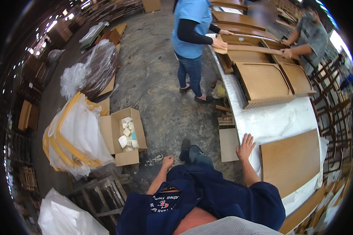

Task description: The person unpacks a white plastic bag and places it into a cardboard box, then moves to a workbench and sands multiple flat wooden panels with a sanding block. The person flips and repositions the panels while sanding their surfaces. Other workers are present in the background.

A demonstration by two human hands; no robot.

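My right hand (246, 147) lies with its fingers apart on the left edge of the long work table (270, 121), which has a pale, shiny cover. Just right of that hand is a flat brown wooden panel (290, 162), not touched by it. My left hand (168, 161) hangs low in front of me over the floor, its fingers curled in, and no object shows in it. Farther up the table stands a wooden cabinet frame (255, 49) with drawer-like boxes; the nearest is a wooden drawer (262, 82).
A person in a blue shirt (192, 27) and another in grey (312, 37) hold the cabinet frame. An open carton (139, 156) of foam pieces stands left, beside plastic-wrapped yellow-edged boards (76, 137). A wooden rack (100, 196) is near my left; stacked chairs (333, 105) stand beyond the table.
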